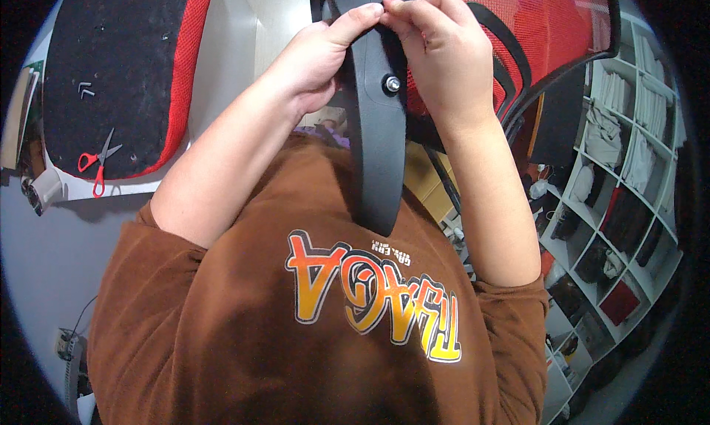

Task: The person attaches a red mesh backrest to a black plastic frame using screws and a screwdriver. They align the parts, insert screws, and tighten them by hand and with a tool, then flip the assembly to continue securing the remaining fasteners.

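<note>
A curved black plastic chair armrest [379,136] runs upright in front of my chest, with a silver bolt [392,84] in its side. My left hand [316,66] is closed on the armrest's upper part, its thumb stretched across toward my right fingertips. My right hand [447,59] is in a pinch at the same spot, thumb and forefinger pressed together. Whatever lies between those fingertips is too small to make out. Behind my right hand is the red mesh chair back [551,18] with its black frame.
On a white table [222,48] at left lies a seat cushion [122,70], black underside up, with red fabric edging. Red-handled scissors [100,161] and small metal pieces [86,89] rest on it. White shelving [617,159] holding folded cloth stands at right.
</note>
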A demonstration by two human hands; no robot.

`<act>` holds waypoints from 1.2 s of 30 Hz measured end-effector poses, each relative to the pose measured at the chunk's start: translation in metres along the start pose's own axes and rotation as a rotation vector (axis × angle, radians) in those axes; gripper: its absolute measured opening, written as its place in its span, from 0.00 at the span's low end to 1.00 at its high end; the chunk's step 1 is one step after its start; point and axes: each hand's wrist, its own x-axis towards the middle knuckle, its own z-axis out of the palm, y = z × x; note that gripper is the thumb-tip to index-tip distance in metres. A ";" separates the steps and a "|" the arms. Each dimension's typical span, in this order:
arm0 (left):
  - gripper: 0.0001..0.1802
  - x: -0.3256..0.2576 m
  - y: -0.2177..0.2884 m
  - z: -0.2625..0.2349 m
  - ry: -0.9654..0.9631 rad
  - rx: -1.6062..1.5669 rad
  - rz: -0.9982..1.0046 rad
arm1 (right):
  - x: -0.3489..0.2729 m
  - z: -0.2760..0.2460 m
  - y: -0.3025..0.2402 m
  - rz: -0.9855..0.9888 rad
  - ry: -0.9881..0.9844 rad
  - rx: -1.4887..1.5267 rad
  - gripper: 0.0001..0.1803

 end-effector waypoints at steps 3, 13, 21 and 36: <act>0.17 0.000 0.000 -0.001 0.009 -0.024 0.017 | 0.000 0.000 0.001 -0.075 -0.012 -0.019 0.05; 0.19 0.004 0.000 -0.001 -0.034 0.043 -0.003 | 0.002 -0.004 0.001 0.030 0.033 -0.001 0.09; 0.20 0.007 -0.001 -0.004 0.034 -0.014 0.031 | -0.011 -0.011 0.021 0.319 0.222 0.416 0.12; 0.21 0.004 0.017 -0.014 -0.050 -0.021 -0.105 | -0.121 -0.037 -0.008 0.244 -0.133 -0.297 0.38</act>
